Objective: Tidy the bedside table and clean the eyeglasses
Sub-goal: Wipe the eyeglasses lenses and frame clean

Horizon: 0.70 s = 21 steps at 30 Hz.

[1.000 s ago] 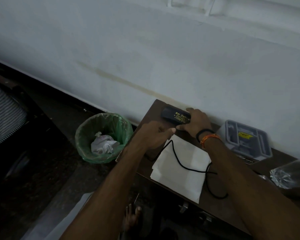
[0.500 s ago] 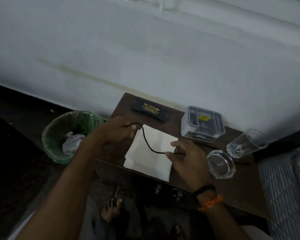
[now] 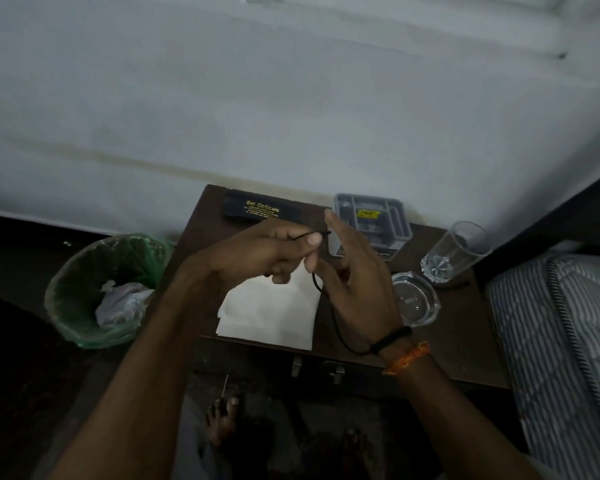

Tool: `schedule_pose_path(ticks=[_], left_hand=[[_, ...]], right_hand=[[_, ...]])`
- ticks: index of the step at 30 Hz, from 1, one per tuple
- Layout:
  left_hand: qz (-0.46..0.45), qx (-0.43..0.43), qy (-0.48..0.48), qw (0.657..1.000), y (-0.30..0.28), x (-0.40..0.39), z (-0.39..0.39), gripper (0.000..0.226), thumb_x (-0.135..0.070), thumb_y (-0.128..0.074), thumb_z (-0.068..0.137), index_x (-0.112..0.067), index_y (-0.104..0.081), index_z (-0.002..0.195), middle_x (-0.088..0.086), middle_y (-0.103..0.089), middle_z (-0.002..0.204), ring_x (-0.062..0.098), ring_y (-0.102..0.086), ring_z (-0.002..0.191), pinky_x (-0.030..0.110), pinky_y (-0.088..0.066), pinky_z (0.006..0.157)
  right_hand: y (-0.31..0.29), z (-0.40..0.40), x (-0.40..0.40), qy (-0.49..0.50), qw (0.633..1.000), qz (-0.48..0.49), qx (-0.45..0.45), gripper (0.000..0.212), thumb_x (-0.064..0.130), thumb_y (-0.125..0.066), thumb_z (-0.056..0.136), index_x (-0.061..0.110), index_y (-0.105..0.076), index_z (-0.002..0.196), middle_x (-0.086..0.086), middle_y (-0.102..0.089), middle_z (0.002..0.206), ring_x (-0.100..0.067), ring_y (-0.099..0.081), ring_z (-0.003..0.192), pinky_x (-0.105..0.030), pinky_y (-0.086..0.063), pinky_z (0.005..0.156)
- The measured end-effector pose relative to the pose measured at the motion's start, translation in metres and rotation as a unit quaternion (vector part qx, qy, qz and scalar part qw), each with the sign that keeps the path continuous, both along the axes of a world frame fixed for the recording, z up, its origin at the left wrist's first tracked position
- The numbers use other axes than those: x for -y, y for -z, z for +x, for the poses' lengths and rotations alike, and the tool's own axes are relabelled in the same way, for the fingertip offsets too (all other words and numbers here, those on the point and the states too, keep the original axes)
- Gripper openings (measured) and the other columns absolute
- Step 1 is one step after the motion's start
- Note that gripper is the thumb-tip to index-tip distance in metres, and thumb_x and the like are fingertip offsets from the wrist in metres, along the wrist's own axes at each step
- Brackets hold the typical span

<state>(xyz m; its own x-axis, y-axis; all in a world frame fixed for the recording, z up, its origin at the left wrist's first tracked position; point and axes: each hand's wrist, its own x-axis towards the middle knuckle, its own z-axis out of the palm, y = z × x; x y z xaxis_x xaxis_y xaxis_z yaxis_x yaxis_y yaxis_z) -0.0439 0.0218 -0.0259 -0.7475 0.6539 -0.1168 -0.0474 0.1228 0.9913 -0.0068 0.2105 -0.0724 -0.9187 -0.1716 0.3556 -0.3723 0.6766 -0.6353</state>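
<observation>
My left hand (image 3: 274, 252) pinches one end of a thin black cable (image 3: 329, 306) above the dark wooden bedside table (image 3: 458, 341). The cable drops past my right hand (image 3: 357, 285), which is held up with straight fingers, and loops down toward that wrist. Under the hands lies a white folded cloth (image 3: 274, 313). A black eyeglasses case (image 3: 253, 210) with gold lettering lies at the table's back left edge against the wall. The eyeglasses themselves are not visible.
A grey plastic organiser (image 3: 371, 220) stands at the back. A glass ashtray (image 3: 416, 303) and a clear drinking glass (image 3: 454, 251) sit at the right. A green-lined bin (image 3: 101, 289) with crumpled paper stands on the floor left. A striped mattress (image 3: 561, 341) borders the right.
Both hands rose off the table and came together. My left hand lifted the cable end up off the cloth, and my right hand opened beside it. The view shifted left.
</observation>
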Motion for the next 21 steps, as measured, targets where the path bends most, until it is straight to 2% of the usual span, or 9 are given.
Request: schedule_pose_path(ticks=[2, 4, 6, 8, 11, 14, 16, 18, 21], left_hand=[[0.042, 0.031, 0.024, 0.998, -0.001, -0.014, 0.002, 0.035, -0.025, -0.044, 0.102, 0.002, -0.062, 0.088, -0.004, -0.032, 0.051, 0.016, -0.021, 0.051, 0.033, -0.029, 0.057], [0.085, 0.06, 0.028, 0.994, -0.001, -0.026, 0.003, 0.034, -0.022, -0.043, 0.102, 0.004, -0.062, 0.093, 0.0, -0.032, 0.052, 0.02, -0.017, 0.052, 0.033, -0.028, 0.057], [0.121, 0.083, 0.015, 0.989, 0.0, -0.032, 0.003, 0.035, -0.022, -0.042, 0.102, 0.005, -0.063, 0.1, 0.008, -0.032, 0.059, 0.02, -0.018, 0.051, 0.032, -0.03, 0.057], [0.166, 0.107, -0.006, 0.98, 0.002, -0.034, 0.002, 0.036, -0.021, -0.041, 0.101, 0.007, -0.062, 0.107, 0.012, -0.039, 0.067, 0.014, -0.027, 0.05, 0.031, -0.031, 0.058], [0.233, 0.133, -0.04, 0.963, 0.006, -0.039, 0.0, 0.036, -0.013, -0.039, 0.099, 0.011, -0.056, 0.119, 0.018, -0.051, 0.079, 0.012, -0.04, 0.057, 0.029, -0.038, 0.061], [0.261, 0.12, -0.037, 0.957, 0.011, -0.045, -0.004, 0.039, -0.008, -0.039, 0.099, 0.007, -0.049, 0.133, 0.013, -0.063, 0.096, 0.017, -0.056, 0.076, 0.038, -0.045, 0.084], [0.268, 0.111, -0.039, 0.956, 0.013, -0.049, -0.007, 0.041, -0.009, -0.038, 0.1, 0.002, -0.046, 0.138, 0.016, -0.064, 0.114, 0.022, -0.063, 0.096, 0.04, -0.046, 0.097], [0.275, 0.107, -0.059, 0.954, 0.012, -0.053, -0.011, 0.041, -0.011, -0.036, 0.101, -0.002, -0.045, 0.14, 0.016, -0.063, 0.123, 0.022, -0.064, 0.103, 0.035, -0.049, 0.097], [0.315, 0.115, -0.111, 0.936, 0.009, -0.048, -0.018, 0.041, -0.015, -0.034, 0.103, -0.002, -0.046, 0.14, 0.009, -0.07, 0.105, 0.012, -0.062, 0.078, 0.027, -0.049, 0.074]], right_hand=[[0.003, 0.0, -0.005, -0.004, 0.999, -0.048, 0.004, 0.047, 0.019, -0.059, 0.097, 0.024, -0.047, 0.142, 0.002, -0.068, 0.117, -0.004, -0.065, 0.074, -0.019, -0.05, 0.073], [0.006, -0.002, -0.011, 0.014, 0.994, -0.105, 0.019, 0.025, 0.011, -0.056, 0.098, 0.018, -0.064, 0.12, 0.007, -0.07, 0.084, -0.002, -0.065, 0.068, -0.023, -0.049, 0.063], [0.006, -0.005, -0.016, 0.041, 0.984, -0.166, 0.043, 0.013, 0.015, -0.056, 0.098, 0.019, -0.069, 0.096, 0.011, -0.065, 0.072, -0.005, -0.062, 0.065, -0.029, -0.048, 0.059], [0.007, -0.008, -0.022, 0.053, 0.976, -0.199, 0.07, 0.019, 0.025, -0.059, 0.098, 0.025, -0.066, 0.08, 0.015, -0.065, 0.07, -0.004, -0.061, 0.067, -0.029, -0.047, 0.063], [0.015, -0.011, -0.03, 0.036, 0.974, -0.2, 0.097, 0.024, 0.03, -0.057, 0.098, 0.018, -0.067, 0.08, 0.005, -0.069, 0.074, -0.014, -0.067, 0.074, -0.04, -0.054, 0.07], [0.014, -0.008, -0.03, 0.039, 0.955, -0.251, 0.152, 0.022, 0.022, -0.053, 0.1, 0.019, -0.064, 0.082, 0.001, -0.062, 0.066, -0.019, -0.064, 0.062, -0.037, -0.054, 0.056], [0.011, -0.005, -0.031, 0.043, 0.947, -0.264, 0.178, 0.024, 0.023, -0.051, 0.101, 0.016, -0.061, 0.081, -0.001, -0.06, 0.065, -0.02, -0.061, 0.052, -0.029, -0.047, 0.045], [0.007, -0.003, -0.037, 0.039, 0.959, -0.225, 0.171, 0.029, 0.029, -0.051, 0.101, 0.01, -0.062, 0.082, -0.002, -0.06, 0.064, -0.016, -0.056, 0.044, -0.024, -0.041, 0.043], [-0.001, 0.002, -0.051, 0.01, 0.969, -0.173, 0.175, 0.033, 0.034, -0.053, 0.099, 0.006, -0.068, 0.088, -0.001, -0.057, 0.055, -0.011, -0.05, 0.041, -0.022, -0.04, 0.046]])
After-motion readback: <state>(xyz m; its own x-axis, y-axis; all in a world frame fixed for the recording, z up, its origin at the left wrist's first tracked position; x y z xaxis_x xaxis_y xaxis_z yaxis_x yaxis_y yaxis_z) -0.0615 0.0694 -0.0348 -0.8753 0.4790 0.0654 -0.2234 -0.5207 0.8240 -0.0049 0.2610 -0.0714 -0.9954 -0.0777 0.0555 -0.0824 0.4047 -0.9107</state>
